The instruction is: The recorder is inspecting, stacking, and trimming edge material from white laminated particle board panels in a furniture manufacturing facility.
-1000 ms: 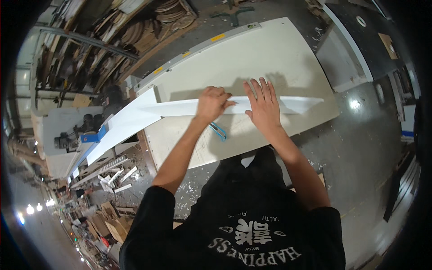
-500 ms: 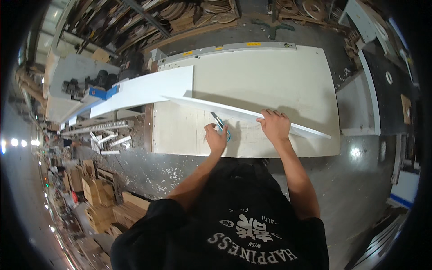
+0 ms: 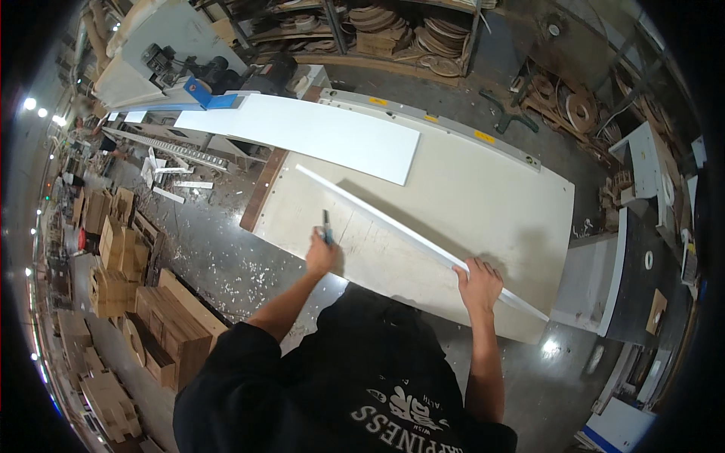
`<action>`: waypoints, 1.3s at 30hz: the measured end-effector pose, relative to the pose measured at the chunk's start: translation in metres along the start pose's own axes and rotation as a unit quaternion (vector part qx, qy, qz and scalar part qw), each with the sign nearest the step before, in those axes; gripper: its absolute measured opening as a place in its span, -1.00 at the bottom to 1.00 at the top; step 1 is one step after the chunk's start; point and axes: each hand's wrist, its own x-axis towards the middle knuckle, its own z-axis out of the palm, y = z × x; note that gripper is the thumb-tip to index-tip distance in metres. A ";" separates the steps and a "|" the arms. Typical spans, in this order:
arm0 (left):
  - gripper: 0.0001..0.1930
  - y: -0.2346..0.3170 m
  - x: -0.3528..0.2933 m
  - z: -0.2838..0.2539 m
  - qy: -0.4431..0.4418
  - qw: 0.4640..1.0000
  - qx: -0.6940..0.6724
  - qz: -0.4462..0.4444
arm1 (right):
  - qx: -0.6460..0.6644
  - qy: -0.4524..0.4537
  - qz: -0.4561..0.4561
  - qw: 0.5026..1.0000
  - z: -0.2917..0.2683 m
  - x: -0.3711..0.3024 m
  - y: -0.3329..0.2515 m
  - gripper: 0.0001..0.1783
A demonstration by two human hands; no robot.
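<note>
Strip [image 3: 389, 223]: stood on edge on the worktop [image 3: 495, 200], aslant from far left to near right. Your right hand [image 3: 480, 283] gripped it toward its near right end, fingers folded over the top, thumb on the side toward you. Your left hand [image 3: 320, 253] was clear of the strip, on its near side, closed around the knife [image 3: 327, 229], whose tip pointed away from you. Blade too small to read.

Surroundings: a wide white panel [image 3: 332, 132] lay beyond the strip, overlapping the worktop's left end and running back to the blue bracket [image 3: 208, 97]; the strip's far end was near it, apart. A level [image 3: 457, 127] lay along the far edge. Left of the worktop, white scraps [image 3: 181, 183] littered the floor [image 3: 226, 249]. The shelf [image 3: 408, 30] stood behind.

Pose: your left forearm slanted inward from the lower left, its hand over the worktop's near edge; your right forearm reached almost straight forward.
</note>
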 end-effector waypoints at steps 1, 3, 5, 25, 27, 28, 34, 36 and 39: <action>-0.08 -0.029 0.015 -0.010 0.029 0.999 0.009 -0.015 | 0.002 0.000 -0.007 1.000 -0.001 0.003 -0.004 -0.66; -0.08 -0.078 0.050 -0.028 0.131 0.991 0.015 0.006 | 0.018 -0.031 -0.025 0.999 -0.003 0.006 -0.012 -0.67; -0.10 -0.090 0.078 -0.055 0.141 0.990 0.022 0.006 | 0.020 -0.033 -0.032 0.999 0.002 0.005 -0.015 -0.67; -0.56 0.086 0.340 -0.202 0.136 0.917 -0.004 0.375 | -0.031 -0.109 0.110 0.987 0.004 0.026 -0.068 -0.60; -0.46 0.127 0.353 -0.178 0.089 0.892 0.056 0.440 | -0.043 -0.091 0.110 0.989 0.003 0.028 -0.074 -0.57; -0.41 0.152 0.353 -0.161 0.074 0.878 0.089 0.464 | -0.050 -0.093 0.117 0.987 0.002 0.027 -0.075 -0.57; -0.18 0.267 0.350 -0.062 -0.029 0.794 0.224 0.564 | -0.023 -0.040 0.122 0.991 0.003 0.024 -0.074 -0.44; -0.17 0.290 0.344 -0.035 -0.043 0.793 0.210 0.571 | -0.027 -0.039 0.131 0.990 0.008 0.020 -0.072 -0.45; -0.12 0.335 0.347 -0.005 -0.138 0.807 0.226 0.528 | -0.015 -0.040 0.138 0.989 0.003 0.017 -0.073 -0.45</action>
